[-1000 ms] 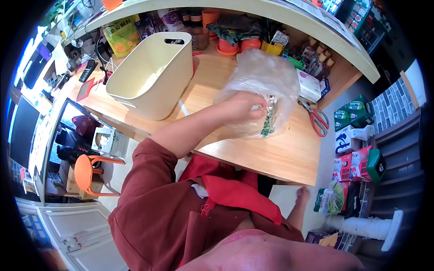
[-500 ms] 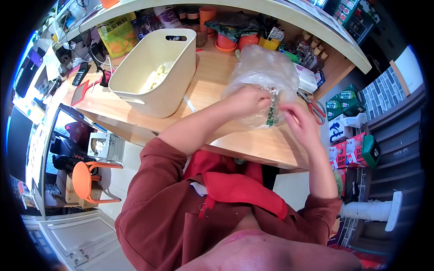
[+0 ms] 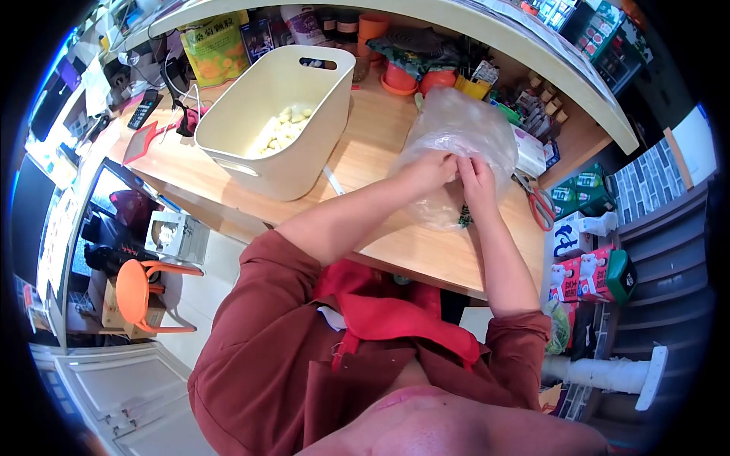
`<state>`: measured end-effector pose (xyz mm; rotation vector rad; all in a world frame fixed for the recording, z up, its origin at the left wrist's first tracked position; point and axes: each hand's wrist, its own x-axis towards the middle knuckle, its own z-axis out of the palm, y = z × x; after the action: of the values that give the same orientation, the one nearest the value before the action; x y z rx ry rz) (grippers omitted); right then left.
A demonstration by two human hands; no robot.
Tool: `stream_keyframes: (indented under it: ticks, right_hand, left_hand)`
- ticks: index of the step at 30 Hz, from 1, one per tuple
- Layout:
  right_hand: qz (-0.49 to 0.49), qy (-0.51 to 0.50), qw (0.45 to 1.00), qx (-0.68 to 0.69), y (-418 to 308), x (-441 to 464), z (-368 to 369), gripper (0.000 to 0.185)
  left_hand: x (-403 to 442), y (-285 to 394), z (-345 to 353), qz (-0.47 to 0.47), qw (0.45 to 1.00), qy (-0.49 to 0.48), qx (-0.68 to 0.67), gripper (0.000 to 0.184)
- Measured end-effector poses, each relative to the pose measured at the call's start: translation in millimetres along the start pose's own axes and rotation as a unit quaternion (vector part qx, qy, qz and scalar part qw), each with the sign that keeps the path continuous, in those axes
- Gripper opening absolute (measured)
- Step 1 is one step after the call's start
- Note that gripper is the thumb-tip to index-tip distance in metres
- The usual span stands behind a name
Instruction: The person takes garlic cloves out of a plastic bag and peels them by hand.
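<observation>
A large clear plastic bag (image 3: pixel 487 125) lies on the wooden desk, bulging and crumpled, with a strip of green print near its lower edge. Over its near side, my left hand (image 3: pixel 432 169) and my right hand (image 3: pixel 477 178) meet with fingertips pinched together. Both are closed on the bag's plastic, though the exact bit between the fingers is partly hidden. Left of the bag stands a cream plastic bin (image 3: pixel 323 114). Small pale pieces that look like peeled garlic cloves (image 3: pixel 283 131) lie in its bottom. Scissors (image 3: pixel 538 204) with red and grey handles rest right of my right hand.
Under the raised shelf (image 3: pixel 532 64) stand a yellow-green pouch (image 3: pixel 215 49), orange pots (image 3: pixel 399 78) and small bottles. A red dustpan-like item (image 3: pixel 140 143) and a remote (image 3: pixel 144 110) lie at the left. An orange stool (image 3: pixel 133 296) is on the floor.
My right hand has moved up and left to meet my left hand. Most of the green-printed strip, which showed between them, is now covered. The view has shifted slightly.
</observation>
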<state>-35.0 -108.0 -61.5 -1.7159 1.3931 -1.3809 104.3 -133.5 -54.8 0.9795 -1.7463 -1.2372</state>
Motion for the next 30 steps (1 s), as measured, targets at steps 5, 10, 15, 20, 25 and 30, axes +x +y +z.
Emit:
stream_keyframes:
  ticks: [5,10,15,20,25,30]
  right_hand:
    - [-0.042,0.013,0.998,-0.053,-9,-6,2,0.032]
    - [0.015,0.043,0.998,-0.044,1,-6,0,0.029]
    - [0.089,0.024,0.995,0.035,11,0,-8,0.028]
    - [0.116,0.039,0.988,0.096,22,3,-12,0.026]
    - [0.069,0.025,0.997,-0.003,7,-1,-11,0.024]
    - [0.06,0.032,0.998,-0.008,8,-1,-9,0.022]
  left_hand:
    - [10,-16,3,-0.049,0.99,0.021,-0.132,0.04]
    - [3,-6,1,0.004,1.0,0.029,-0.005,0.043]
    - [-5,5,-3,0.015,0.998,-0.059,0.01,0.04]
    - [-5,19,-8,-0.024,0.988,-0.095,0.12,0.038]
    - [1,1,-2,-0.012,0.988,-0.013,0.155,0.036]
    - [5,-10,-1,-0.005,0.996,-0.017,0.083,0.034]
